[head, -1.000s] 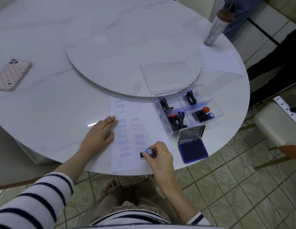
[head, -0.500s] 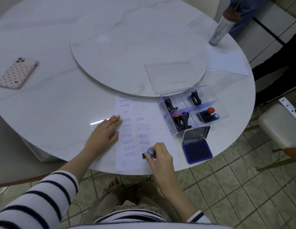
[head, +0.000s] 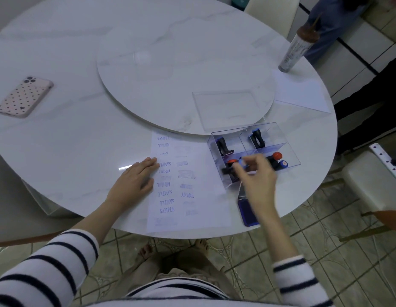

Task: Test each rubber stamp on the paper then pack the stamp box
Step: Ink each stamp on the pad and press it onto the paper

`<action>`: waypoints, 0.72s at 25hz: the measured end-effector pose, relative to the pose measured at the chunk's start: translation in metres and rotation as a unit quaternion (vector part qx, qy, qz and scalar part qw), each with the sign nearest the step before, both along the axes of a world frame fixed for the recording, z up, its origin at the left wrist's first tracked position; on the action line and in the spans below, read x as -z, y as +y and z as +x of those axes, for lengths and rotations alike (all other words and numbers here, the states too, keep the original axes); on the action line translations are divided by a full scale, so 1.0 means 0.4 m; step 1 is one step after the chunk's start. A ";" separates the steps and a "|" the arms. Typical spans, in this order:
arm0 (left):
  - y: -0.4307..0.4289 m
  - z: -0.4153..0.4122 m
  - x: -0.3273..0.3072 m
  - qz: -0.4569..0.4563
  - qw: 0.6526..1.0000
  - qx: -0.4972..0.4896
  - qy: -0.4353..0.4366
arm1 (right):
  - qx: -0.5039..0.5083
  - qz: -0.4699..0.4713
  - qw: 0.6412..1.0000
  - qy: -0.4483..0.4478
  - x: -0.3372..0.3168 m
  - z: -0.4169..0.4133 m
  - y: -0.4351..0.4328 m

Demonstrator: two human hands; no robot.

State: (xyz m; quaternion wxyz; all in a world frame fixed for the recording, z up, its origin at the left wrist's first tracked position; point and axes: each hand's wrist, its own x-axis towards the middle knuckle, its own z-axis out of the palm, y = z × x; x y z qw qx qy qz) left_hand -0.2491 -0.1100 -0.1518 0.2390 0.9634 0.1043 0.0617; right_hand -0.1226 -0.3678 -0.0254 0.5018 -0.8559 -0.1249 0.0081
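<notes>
From the head camera, I judge this to be the packing step for one tested stamp. The right hand (head: 255, 173) hangs over the near-left compartment of the clear plastic four-compartment stamp box (head: 290, 149), its fingers pinched on a blue-capped black rubber stamp (head: 241, 162), though motion blur softens the grip. A red-capped stamp (head: 232, 161) already sits in that compartment. One black stamp (head: 223, 147) stands in the far-left compartment, one blue-capped stamp (head: 256, 138) in the far-right, and a red-and-blue pair (head: 279, 161) in the near-right.

Left of the box, the left hand (head: 135, 182) lies flat with its fingers straight, pinning the left edge of the white sheet of paper (head: 205, 151) to the round white marble table (head: 59, 52).

Next, I think the stamp needs lowering in beside the red-capped one without knocking it, then releasing. After that, the open blue ink pad (head: 248, 212) just in front of the box wants closing, and the clear lid (head: 225, 107) behind the box goes on.

The blue prints that I can read say "SAMPLE" and "AIR MAIL", some of them upside down. The rest are too faint to read.
</notes>
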 end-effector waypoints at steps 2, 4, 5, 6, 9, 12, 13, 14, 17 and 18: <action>0.000 0.000 0.003 -0.001 1.000 -0.004 0.000 | 0.018 -0.042 0.998 -0.046 -0.024 0.110 -0.035; -0.002 -0.001 0.004 -0.005 1.000 -0.008 0.005 | 0.025 -0.097 0.991 -0.092 -0.033 0.215 -0.066; -0.003 -0.001 0.003 -0.006 1.000 -0.011 0.008 | 0.026 -0.122 0.986 -0.110 -0.035 0.262 -0.075; -0.003 0.000 0.002 -0.006 1.000 -0.013 0.009 | 0.028 -0.144 0.982 -0.118 -0.036 0.306 -0.082; -0.002 0.000 -0.001 -0.001 1.000 -0.014 0.010 | 0.032 -0.187 0.974 -0.121 -0.024 0.404 -0.082; -0.002 -0.001 -0.001 0.000 1.000 -0.014 0.010 | -0.004 -0.255 0.961 -0.106 0.012 0.460 -0.071; -0.002 -0.001 -0.002 0.000 1.000 -0.015 0.008 | -0.020 -0.284 0.954 -0.094 0.024 0.468 -0.068; -0.002 0.000 -0.003 -0.001 1.000 -0.016 0.008 | -0.035 -0.309 0.947 -0.083 0.035 0.471 -0.065; -0.001 0.001 -0.003 0.000 1.000 -0.015 0.006 | -0.067 -0.322 0.940 -0.095 0.051 0.449 -0.034; 0.000 0.001 -0.002 0.001 1.000 -0.015 0.007 | -0.084 -0.309 0.942 -0.104 0.057 0.433 -0.014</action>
